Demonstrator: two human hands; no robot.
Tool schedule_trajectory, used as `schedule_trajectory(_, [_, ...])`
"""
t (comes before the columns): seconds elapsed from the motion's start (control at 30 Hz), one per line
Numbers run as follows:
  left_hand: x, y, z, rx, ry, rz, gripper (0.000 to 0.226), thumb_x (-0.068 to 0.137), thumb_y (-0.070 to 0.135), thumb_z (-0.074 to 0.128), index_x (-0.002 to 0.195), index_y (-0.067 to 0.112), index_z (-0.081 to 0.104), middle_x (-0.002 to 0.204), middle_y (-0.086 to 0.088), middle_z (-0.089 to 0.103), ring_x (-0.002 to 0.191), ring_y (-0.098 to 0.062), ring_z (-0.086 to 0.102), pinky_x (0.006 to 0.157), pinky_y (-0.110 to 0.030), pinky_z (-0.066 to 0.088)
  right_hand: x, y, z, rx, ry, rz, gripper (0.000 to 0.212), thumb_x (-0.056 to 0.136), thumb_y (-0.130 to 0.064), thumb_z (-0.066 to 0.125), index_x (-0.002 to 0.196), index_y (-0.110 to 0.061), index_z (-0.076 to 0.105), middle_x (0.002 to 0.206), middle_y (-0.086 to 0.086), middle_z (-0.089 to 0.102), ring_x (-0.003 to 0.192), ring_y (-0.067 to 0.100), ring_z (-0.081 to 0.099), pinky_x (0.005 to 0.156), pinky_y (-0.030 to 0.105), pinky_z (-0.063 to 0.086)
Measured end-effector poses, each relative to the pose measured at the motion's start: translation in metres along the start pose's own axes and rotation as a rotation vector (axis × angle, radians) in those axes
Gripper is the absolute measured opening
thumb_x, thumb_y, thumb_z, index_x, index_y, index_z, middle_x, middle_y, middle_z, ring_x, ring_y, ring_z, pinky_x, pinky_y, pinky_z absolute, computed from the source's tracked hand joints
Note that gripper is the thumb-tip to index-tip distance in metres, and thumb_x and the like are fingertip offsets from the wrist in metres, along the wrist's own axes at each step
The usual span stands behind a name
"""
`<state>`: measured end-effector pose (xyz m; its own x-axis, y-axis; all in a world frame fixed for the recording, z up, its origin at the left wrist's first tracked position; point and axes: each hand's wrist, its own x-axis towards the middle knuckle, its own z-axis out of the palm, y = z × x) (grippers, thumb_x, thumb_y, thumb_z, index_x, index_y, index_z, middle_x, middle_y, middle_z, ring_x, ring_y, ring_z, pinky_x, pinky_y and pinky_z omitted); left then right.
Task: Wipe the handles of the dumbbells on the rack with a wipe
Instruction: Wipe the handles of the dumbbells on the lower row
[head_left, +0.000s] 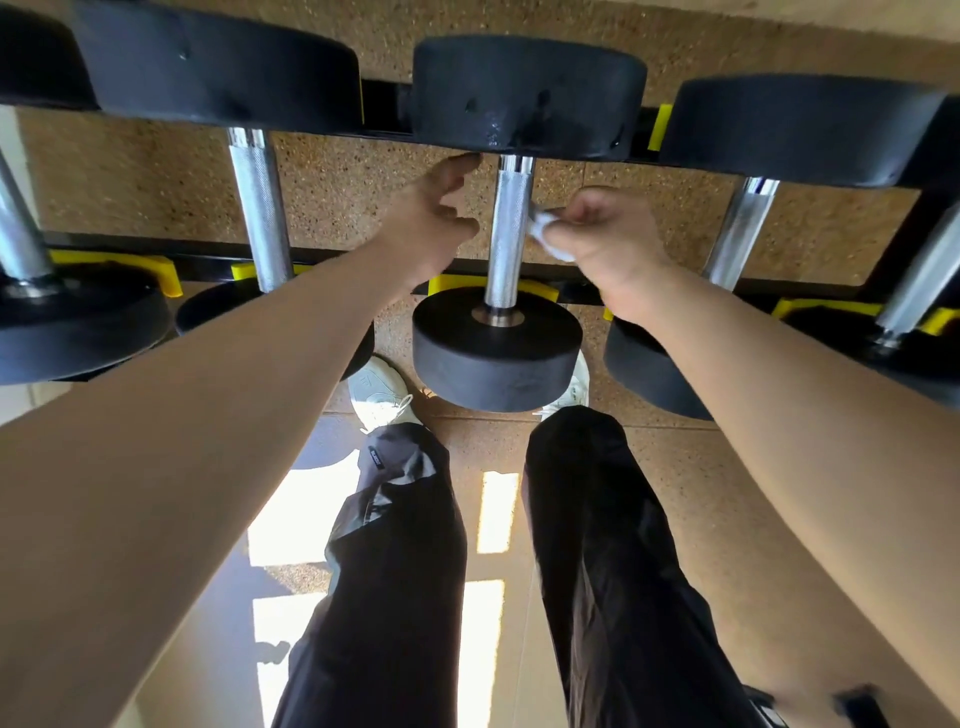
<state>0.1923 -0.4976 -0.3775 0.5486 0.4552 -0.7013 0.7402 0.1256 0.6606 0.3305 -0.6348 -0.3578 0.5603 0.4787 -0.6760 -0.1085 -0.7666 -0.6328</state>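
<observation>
Several black dumbbells lie across a black rack with yellow cradles (491, 285). The middle dumbbell has a knurled silver handle (508, 234) between a far black head (527, 96) and a near one (496, 348). My right hand (602, 236) pinches a small crumpled white wipe (548, 235) against the right side of that handle. To the handle's left, my left hand (434, 218) hovers with fingers loosely curled, its fingertips reaching the underside of the far head and holding nothing.
Neighbouring handles stand to the left (260, 208) and right (740, 228), with more at both frame edges. Below the rack is speckled brown flooring. My legs in black trousers and white shoes (382, 395) stand close beneath the near heads.
</observation>
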Motion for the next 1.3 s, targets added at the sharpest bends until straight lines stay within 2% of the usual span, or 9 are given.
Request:
schedule_trajectory(0.13, [0.012,0.0,0.002,0.441,-0.191,0.111,0.048,0.091,0.024,0.067,0.138,0.029,0.057,0.143,-0.003,0.055,0.133,-0.025,0.047,0.115,-0.045,0.036,0.008,-0.001,0.004,0.109,-0.101,0.022,0.026,0.066,-0.015,0.081,0.056,-0.026,0.06,0.078,0.014,0.066,0.08,0.031,0.069,0.081,0.056,0.059])
schedule_trajectory(0.27, [0.009,-0.004,-0.014,0.44,-0.136,0.081,0.021,0.098,0.035,0.062,0.108,0.019,0.072,0.102,-0.002,0.072,0.103,-0.019,0.062,0.089,-0.033,0.046,0.01,0.006,-0.014,0.135,-0.17,0.085,0.014,0.084,-0.005,0.077,0.086,-0.006,0.063,0.092,0.014,0.074,0.075,0.024,0.075,0.064,0.031,0.06])
schedule_trajectory(0.4, [0.006,-0.004,-0.022,0.458,0.092,0.064,0.028,0.097,0.042,0.063,0.104,0.018,0.075,0.096,-0.005,0.072,0.088,-0.02,0.065,0.071,-0.033,0.053,0.009,0.002,-0.005,0.099,-0.137,0.113,0.015,0.085,-0.003,0.075,0.098,0.002,0.067,0.087,0.014,0.074,0.067,0.018,0.073,0.059,0.025,0.057])
schedule_trajectory(0.5, [0.006,0.007,-0.016,0.085,0.278,-0.113,0.023,0.095,0.042,0.065,0.089,0.02,0.072,0.078,-0.001,0.066,0.06,-0.013,0.054,0.056,-0.028,0.043,0.012,-0.012,0.008,0.386,-0.026,0.211,0.009,0.086,-0.002,0.074,0.094,-0.003,0.07,0.089,0.013,0.075,0.069,0.016,0.07,0.064,0.024,0.056])
schedule_trajectory(0.63, [-0.001,0.025,0.002,-0.419,0.206,-0.225,0.005,0.096,0.022,0.068,0.097,0.018,0.07,0.086,0.004,0.071,0.067,-0.008,0.057,0.058,-0.021,0.046,0.014,-0.015,-0.006,0.863,0.02,0.416,0.01,0.09,-0.006,0.068,0.1,-0.006,0.069,0.084,0.005,0.07,0.064,0.007,0.065,0.06,0.016,0.051])
schedule_trajectory(0.8, [-0.01,0.025,0.006,-0.448,0.215,-0.182,0.01,0.091,0.018,0.074,0.101,0.016,0.075,0.08,0.006,0.071,0.067,-0.005,0.057,0.06,-0.019,0.046,0.004,0.002,-0.02,1.014,0.038,0.441,0.008,0.092,-0.008,0.068,0.099,-0.006,0.07,0.069,0.0,0.065,0.06,0.006,0.06,0.059,0.015,0.05])
schedule_trajectory(1.03, [-0.03,0.012,-0.006,-0.62,0.35,-0.167,0.012,0.089,0.013,0.074,0.08,0.019,0.072,0.074,0.003,0.067,0.066,-0.009,0.052,0.056,-0.02,0.043,0.005,-0.012,0.01,0.867,-0.073,0.386,0.015,0.089,-0.006,0.069,0.104,-0.003,0.069,0.082,0.005,0.067,0.067,0.008,0.062,0.063,0.018,0.052])
schedule_trajectory(1.2, [-0.021,0.029,0.017,-0.447,0.312,-0.175,0.016,0.091,0.018,0.072,0.079,0.029,0.072,0.077,0.015,0.071,0.07,0.0,0.059,0.083,-0.027,0.053,-0.003,0.015,-0.023,0.901,-0.019,0.379,0.012,0.092,-0.006,0.066,0.103,-0.003,0.067,0.074,0.001,0.064,0.063,0.006,0.061,0.06,0.017,0.049])
schedule_trajectory(1.3, [-0.023,0.018,0.015,-0.452,0.322,-0.205,0.013,0.095,0.02,0.067,0.083,0.024,0.069,0.081,0.004,0.065,0.072,-0.008,0.056,0.077,-0.029,0.051,-0.007,0.01,-0.017,0.833,-0.026,0.352,0.012,0.091,-0.004,0.067,0.102,-0.003,0.068,0.077,0.003,0.066,0.068,0.009,0.061,0.064,0.017,0.051])
